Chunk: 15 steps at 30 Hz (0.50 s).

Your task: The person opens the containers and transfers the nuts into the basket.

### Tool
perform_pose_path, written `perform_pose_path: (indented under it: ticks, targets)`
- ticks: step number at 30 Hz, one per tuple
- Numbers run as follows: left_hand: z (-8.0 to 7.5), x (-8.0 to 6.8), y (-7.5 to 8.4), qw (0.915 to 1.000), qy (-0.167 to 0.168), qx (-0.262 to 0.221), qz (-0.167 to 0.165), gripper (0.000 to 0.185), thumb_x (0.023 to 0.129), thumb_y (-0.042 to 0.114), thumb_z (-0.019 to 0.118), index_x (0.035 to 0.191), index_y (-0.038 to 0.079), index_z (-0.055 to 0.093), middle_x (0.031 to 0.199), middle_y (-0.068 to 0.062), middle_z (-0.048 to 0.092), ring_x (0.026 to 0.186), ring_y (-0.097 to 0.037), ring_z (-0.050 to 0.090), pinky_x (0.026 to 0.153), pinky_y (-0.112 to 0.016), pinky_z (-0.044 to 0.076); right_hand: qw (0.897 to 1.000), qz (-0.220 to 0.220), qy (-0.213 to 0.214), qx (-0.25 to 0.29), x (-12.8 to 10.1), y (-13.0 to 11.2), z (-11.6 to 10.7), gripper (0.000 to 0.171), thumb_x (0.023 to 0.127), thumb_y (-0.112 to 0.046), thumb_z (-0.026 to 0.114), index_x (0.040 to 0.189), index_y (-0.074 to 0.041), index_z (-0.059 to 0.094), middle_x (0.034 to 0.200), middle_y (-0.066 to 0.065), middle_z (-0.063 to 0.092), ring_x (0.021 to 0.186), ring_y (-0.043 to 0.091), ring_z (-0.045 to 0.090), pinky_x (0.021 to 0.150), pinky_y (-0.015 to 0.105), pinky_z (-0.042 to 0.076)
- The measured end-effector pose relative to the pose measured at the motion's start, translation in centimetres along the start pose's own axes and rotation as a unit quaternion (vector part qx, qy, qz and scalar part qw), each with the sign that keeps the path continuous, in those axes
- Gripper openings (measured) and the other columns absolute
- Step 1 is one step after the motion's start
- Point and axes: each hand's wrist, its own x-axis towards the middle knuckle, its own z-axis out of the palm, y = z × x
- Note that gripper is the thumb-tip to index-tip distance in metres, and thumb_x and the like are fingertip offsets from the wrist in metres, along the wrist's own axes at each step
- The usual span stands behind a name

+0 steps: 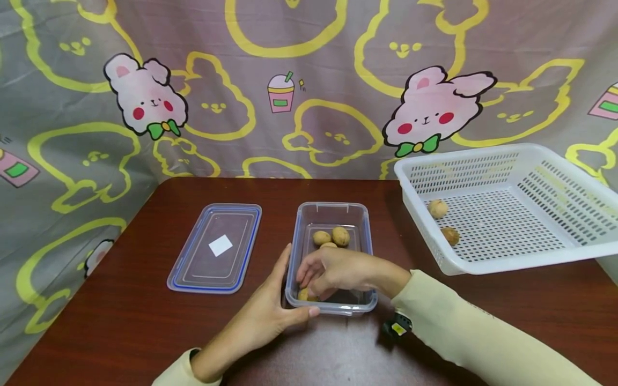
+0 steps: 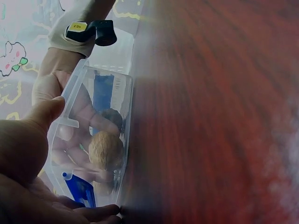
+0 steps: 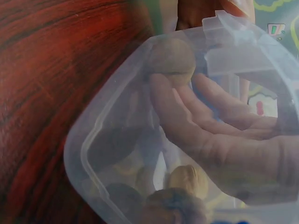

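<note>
A clear plastic food container (image 1: 333, 204) stands at the table's middle. My left hand (image 1: 270, 311) grips its near left corner, thumb along the near rim and fingers against the left side. My right hand (image 1: 335, 271) reaches down inside, thumb and fingertips around a walnut (image 2: 106, 149) low in that corner. The same walnut (image 3: 173, 58) shows through the wall in the right wrist view. Farther back in the container lie several more walnuts (image 1: 340, 236), one partly hidden behind the right hand.
Left of the container lies its clear lid (image 1: 195, 273) with a blue seal and white label. At right is a white perforated basket (image 1: 521, 260) holding a pale walnut (image 1: 438, 209) and a browner one (image 1: 450, 236). A patterned curtain (image 1: 328, 64) hangs behind the table (image 1: 140, 300).
</note>
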Motion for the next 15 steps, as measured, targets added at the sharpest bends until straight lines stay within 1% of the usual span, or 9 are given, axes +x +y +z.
perform_pose_path:
  ticks: [6, 10, 15]
  targets:
    - [0.02, 0.11, -0.01, 1.0000, 0.003, 0.007, -0.006, 0.124, 0.081, 0.036, 0.092, 0.170, 0.020, 0.007, 0.164, -0.021, 0.041, 0.142, -0.033, 0.048, 0.119, -0.060, 0.036, 1.000, 0.002, -0.014, 0.009, 0.24, 0.24, 0.23, 0.028, 0.083, 0.012, 0.065, 0.111, 0.012, 0.064, 0.096, 0.009, 0.071, 0.087, 0.011, 0.065, 0.074, 0.023, 0.057]
    - [0.02, 0.12, -0.04, 0.9999, 0.002, 0.010, -0.009, 0.124, 0.081, 0.037, 0.091, 0.170, 0.021, 0.007, 0.165, -0.020, 0.040, 0.143, -0.033, 0.048, 0.118, -0.060, 0.037, 1.000, -0.001, -0.016, -0.002, 0.40, 0.48, 0.33, 0.027, 0.081, 0.012, 0.067, 0.108, 0.011, 0.065, 0.091, 0.004, 0.069, 0.084, 0.010, 0.063, 0.071, 0.021, 0.055]
    - [-0.02, 0.11, -0.01, 0.9998, -0.001, 0.016, -0.012, 0.124, 0.082, 0.039, 0.091, 0.171, 0.021, 0.006, 0.167, -0.019, 0.035, 0.145, -0.034, 0.045, 0.118, -0.062, 0.037, 0.999, 0.003, -0.021, -0.026, 0.55, 0.57, 0.33, 0.025, 0.081, 0.011, 0.066, 0.105, 0.008, 0.068, 0.083, -0.002, 0.067, 0.076, 0.007, 0.060, 0.068, 0.020, 0.053]
